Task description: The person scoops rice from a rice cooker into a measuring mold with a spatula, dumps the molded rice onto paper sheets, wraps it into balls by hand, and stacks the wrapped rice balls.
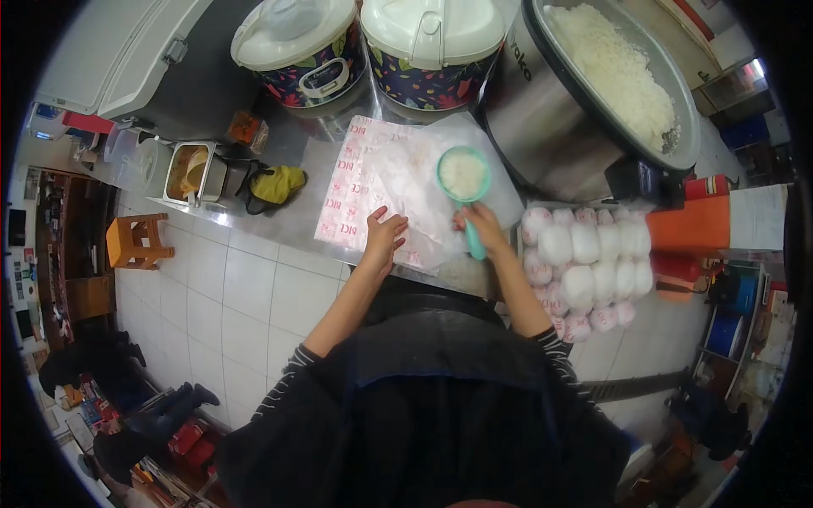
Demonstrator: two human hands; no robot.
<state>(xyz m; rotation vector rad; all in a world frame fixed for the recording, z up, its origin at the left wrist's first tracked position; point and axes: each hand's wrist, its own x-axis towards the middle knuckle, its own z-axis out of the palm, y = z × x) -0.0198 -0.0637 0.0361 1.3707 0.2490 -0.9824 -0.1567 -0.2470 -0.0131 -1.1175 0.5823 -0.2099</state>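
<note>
My right hand (481, 227) is closed around the handle of a mint-green scoop (474, 241), whose round bowl holds white rice (463, 175). The scoop's bowl is over a translucent sheet beside the stack of printed papers (339, 199). My left hand (386, 233) has its fingers apart at the near edge of a thin white sheet (411, 182) that lies on the printed stack. Whether its fingertips touch the sheet is hard to tell. To the right of my right hand are rows of white wrapped packets (580, 286), some with red print.
A large steel cooker (550, 110) full of rice stands at the back right. Two patterned containers (432, 80) with white lids are at the back. A yellow-green pouch (278, 184) and a steel food pan (193, 173) sit left. An orange stool (140, 241) stands on the floor.
</note>
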